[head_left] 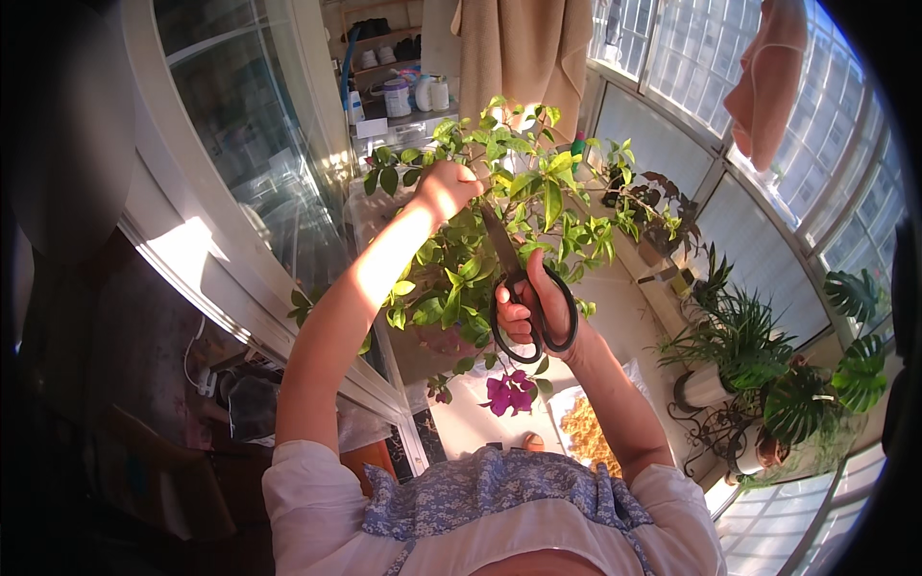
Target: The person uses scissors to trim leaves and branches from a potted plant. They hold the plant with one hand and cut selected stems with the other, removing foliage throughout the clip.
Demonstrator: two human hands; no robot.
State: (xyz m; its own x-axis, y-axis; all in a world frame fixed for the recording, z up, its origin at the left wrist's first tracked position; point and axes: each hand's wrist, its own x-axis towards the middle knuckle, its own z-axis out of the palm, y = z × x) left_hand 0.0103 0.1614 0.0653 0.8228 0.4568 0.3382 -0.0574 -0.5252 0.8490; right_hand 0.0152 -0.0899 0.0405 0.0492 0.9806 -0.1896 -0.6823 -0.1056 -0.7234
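Note:
A leafy bougainvillea plant [461, 288] fills the middle of the view, with a cluster of magenta flowers [510, 393] hanging low at its front. My left hand [448, 189] is at the upper left of the foliage, fingers curled as in a pinch near a stem; what lies between the fingertips is too small to make out. My right hand [536, 306] grips black-handled scissors [504, 241] through their loops. The blades point up and away into the leaves, close together, their tips just below my left hand.
Potted plants [749, 345] on a scrolled metal stand line the right side below the windows. A tray of yellow-orange pieces [587, 432] lies on the floor. A glass door [238, 129] stands at left. Behind hang a beige towel [518, 57] and shelves with bottles and tubs [396, 98].

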